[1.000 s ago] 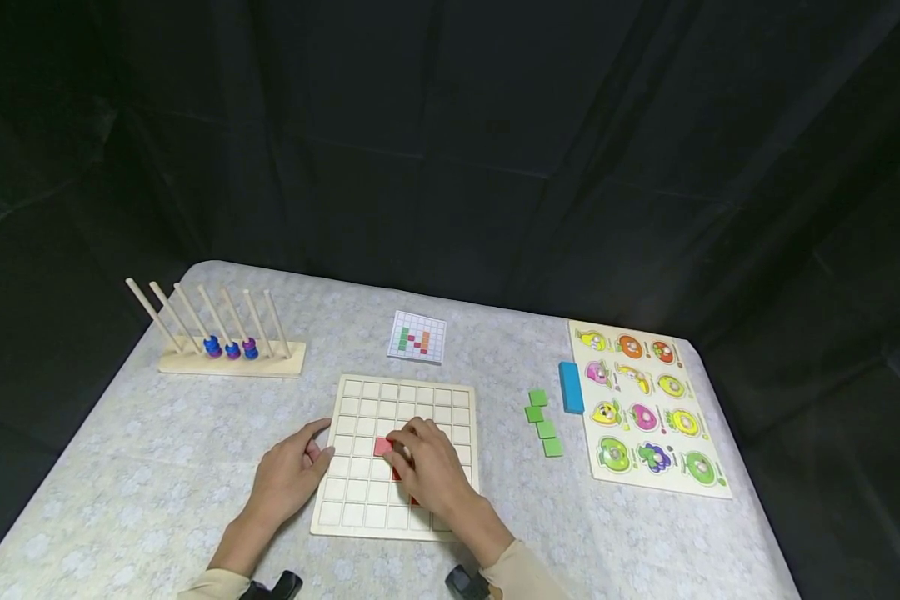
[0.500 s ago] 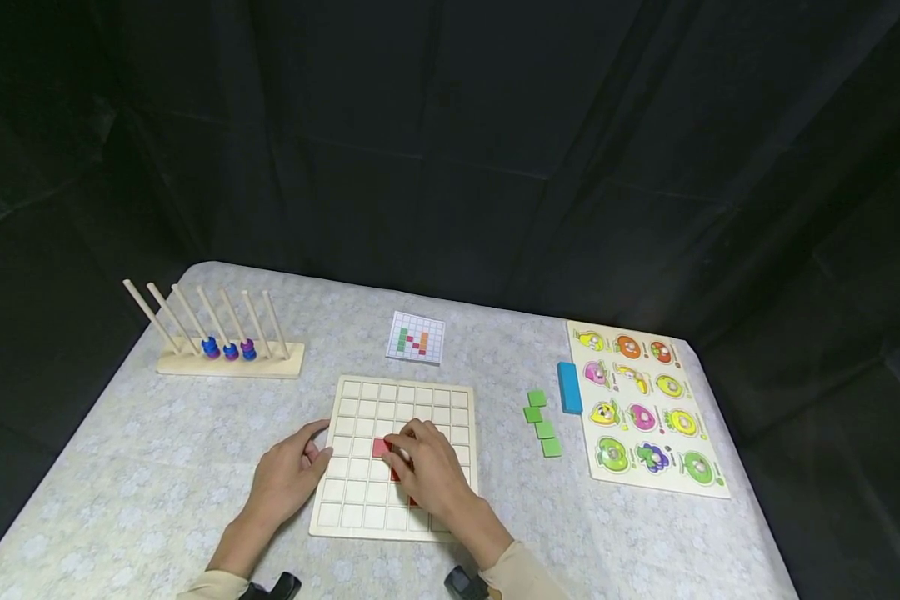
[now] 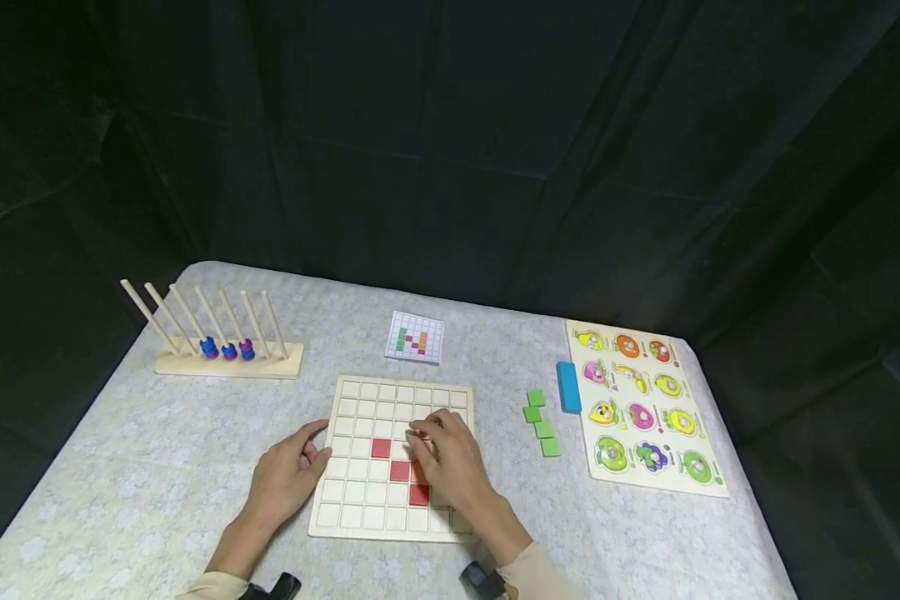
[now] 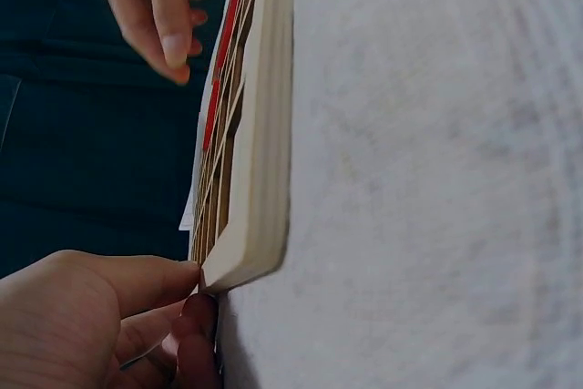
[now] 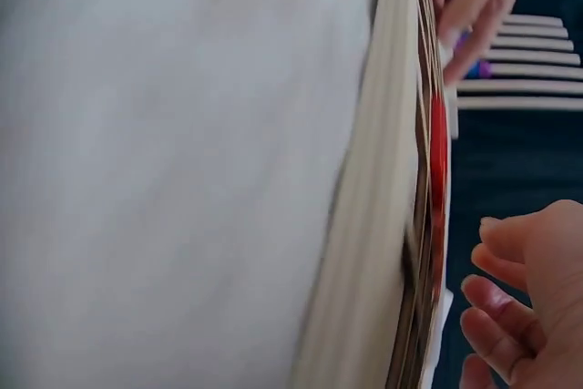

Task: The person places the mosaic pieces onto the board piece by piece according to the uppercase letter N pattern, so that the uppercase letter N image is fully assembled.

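My left hand (image 3: 288, 472) touches the left edge of the square wooden grid board (image 3: 353, 517) with thumb and forefinger; in the left wrist view the thumb tip meets the rim by a corner. Above the board hovers my right hand (image 3: 450, 461), fingers loosely bent. Nothing shows between those fingers in the right wrist view. Red square tiles lie in the cells: one upper left tile (image 3: 381, 448), a middle tile (image 3: 400, 472) and a lower tile (image 3: 419, 495). More red peeks out beside and behind the right fingers, partly hidden.
Several green tiles (image 3: 543, 429) and a blue block (image 3: 568, 387) lie right of the board. Farther right is a fruit puzzle board (image 3: 652, 462). A pattern card (image 3: 415, 337) sits behind the grid. At back left stands a peg rack (image 3: 227, 364) with blue and purple beads.
My right hand has moved slightly right and lifted off the upper left red tile, uncovering it and two tiles below. My left hand stays at the board's edge.
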Action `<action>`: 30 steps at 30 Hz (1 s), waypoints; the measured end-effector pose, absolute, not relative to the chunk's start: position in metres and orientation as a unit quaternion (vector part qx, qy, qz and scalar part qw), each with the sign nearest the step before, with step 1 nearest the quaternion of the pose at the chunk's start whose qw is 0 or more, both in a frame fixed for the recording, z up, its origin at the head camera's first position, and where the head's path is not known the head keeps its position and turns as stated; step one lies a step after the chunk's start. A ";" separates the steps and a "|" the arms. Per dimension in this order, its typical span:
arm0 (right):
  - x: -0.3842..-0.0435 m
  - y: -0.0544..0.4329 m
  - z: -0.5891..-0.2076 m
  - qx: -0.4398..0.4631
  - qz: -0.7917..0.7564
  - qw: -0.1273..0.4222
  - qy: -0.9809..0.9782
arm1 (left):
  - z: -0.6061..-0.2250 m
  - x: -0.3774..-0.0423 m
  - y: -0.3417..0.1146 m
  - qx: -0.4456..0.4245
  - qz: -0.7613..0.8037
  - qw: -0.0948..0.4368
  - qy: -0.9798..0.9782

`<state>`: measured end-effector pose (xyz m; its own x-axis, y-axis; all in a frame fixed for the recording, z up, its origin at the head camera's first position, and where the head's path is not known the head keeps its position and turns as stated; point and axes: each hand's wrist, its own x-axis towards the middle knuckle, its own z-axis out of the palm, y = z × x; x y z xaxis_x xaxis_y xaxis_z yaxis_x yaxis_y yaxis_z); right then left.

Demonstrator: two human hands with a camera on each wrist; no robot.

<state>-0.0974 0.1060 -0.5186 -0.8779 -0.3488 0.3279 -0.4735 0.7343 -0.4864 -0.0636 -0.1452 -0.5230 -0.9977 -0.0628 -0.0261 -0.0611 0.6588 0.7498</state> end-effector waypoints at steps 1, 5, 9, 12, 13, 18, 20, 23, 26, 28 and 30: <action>-0.099 0.111 -0.519 0.216 0.295 0.116 -0.924 | -0.523 -0.064 -0.145 0.034 -0.411 0.002 -0.911; -0.104 0.134 -0.522 0.180 0.308 0.142 -0.923 | -0.523 -0.064 -0.145 0.034 -0.413 0.001 -0.910; -0.110 0.158 -0.523 0.121 0.303 0.157 -0.932 | -0.523 -0.064 -0.146 0.035 -0.413 0.001 -0.910; -0.114 0.172 -0.523 0.070 0.295 0.159 -0.939 | -0.524 -0.064 -0.146 0.036 -0.412 0.002 -0.911; -0.115 0.176 -0.523 0.055 0.293 0.161 -0.941 | -0.524 -0.064 -0.146 0.035 -0.411 0.003 -0.911; -0.123 0.193 -0.522 0.005 0.287 0.182 -0.940 | -0.526 -0.065 -0.146 0.033 -0.410 0.006 -0.912; -0.127 0.199 -0.521 -0.013 0.285 0.195 -0.938 | -0.526 -0.065 -0.146 0.033 -0.409 0.007 -0.912; -0.132 0.208 -0.521 -0.039 0.281 0.211 -0.935 | -0.526 -0.066 -0.146 0.033 -0.411 0.005 -0.911; -0.137 0.215 -0.522 -0.068 0.274 0.215 -0.935 | -0.527 -0.066 -0.146 0.032 -0.413 0.001 -0.910; -0.140 0.218 -0.524 -0.086 0.263 0.208 -0.938 | -0.527 -0.066 -0.147 0.032 -0.411 0.000 -0.911; -0.142 0.220 -0.525 -0.104 0.253 0.198 -0.941 | -0.527 -0.066 -0.147 0.033 -0.409 0.000 -0.912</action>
<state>-0.1419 0.2196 -0.5254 -0.8999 0.2963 0.3201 0.0963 0.8506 -0.5170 -0.0656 -0.1473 -0.5269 -0.9978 -0.0598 -0.0270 -0.0599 0.6630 0.7462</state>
